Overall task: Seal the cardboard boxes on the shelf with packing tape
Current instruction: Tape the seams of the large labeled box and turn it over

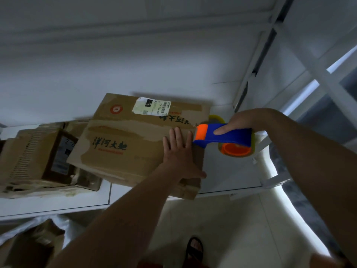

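My left hand (178, 151) lies flat, fingers apart, on the worn box (135, 140) labelled "122"; my right hand (241, 122) grips the blue-orange plastic tape dispenser (226, 138).

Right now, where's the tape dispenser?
Head view, right of centre: the tape dispenser is in the right hand, its orange nose at the right end of the big box, just beyond the left hand fingertips.

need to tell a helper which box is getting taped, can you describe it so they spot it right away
Look at the white shelf: two cardboard boxes sit on it. The box being taped is the right-hand one, with the left hand flat on top and the right hand holding a blue and orange tape dispenser at its right edge. Unlike the battered box to its left, it carries a white shipping label and dark printed characters.
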